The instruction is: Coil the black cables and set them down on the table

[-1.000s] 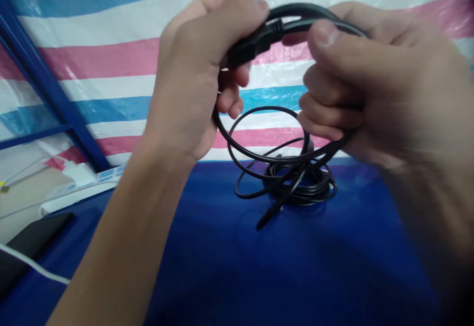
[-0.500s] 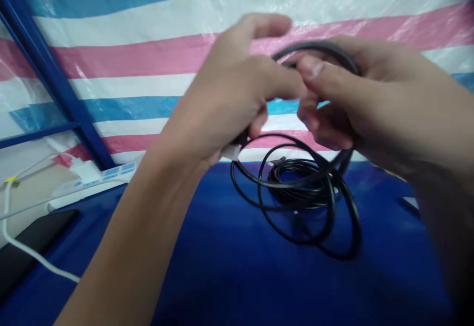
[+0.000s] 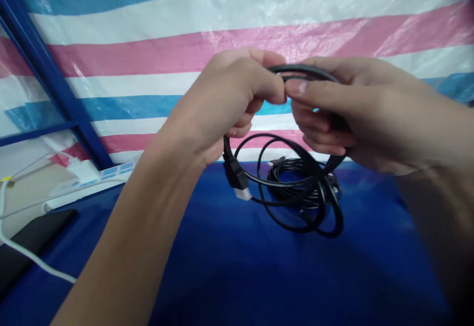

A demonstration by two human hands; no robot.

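Head view, only one available: left hand [image 3: 240, 91] has thumb and forefinger pinched on the upper arc of the black cable [image 3: 314, 71]; right hand [image 3: 355, 101] clamps the same arc from the other side, thumb laid along it, remaining fingers curled round the strands. Thumb tips nearly meet; can't tell if they touch. Exact contact under the left fingertips is hidden. The cable is airborne: arc spans the two grips, loose loops drop below and between them, several strands bunching under the right fist. Change: a second ago the connector [image 3: 236, 174] sat up in the left hand beside the arc, and the hands were further apart. Now it dangles free below the left grip, metal tip [image 3: 243, 194] down, and the hands have closed in on each other. Read: left fingers are freed from the plug and both grips work the arc itself; the cable end looks unsecured, lower loops uneven, so a snag there seems possible. Below and beyond the grips, a second coil [image 3: 277, 190] rests on the blue table [image 3: 229, 266], behind the hanging loops, untouched by either hand. Well left of the left grip: power strip [image 3: 89, 187].
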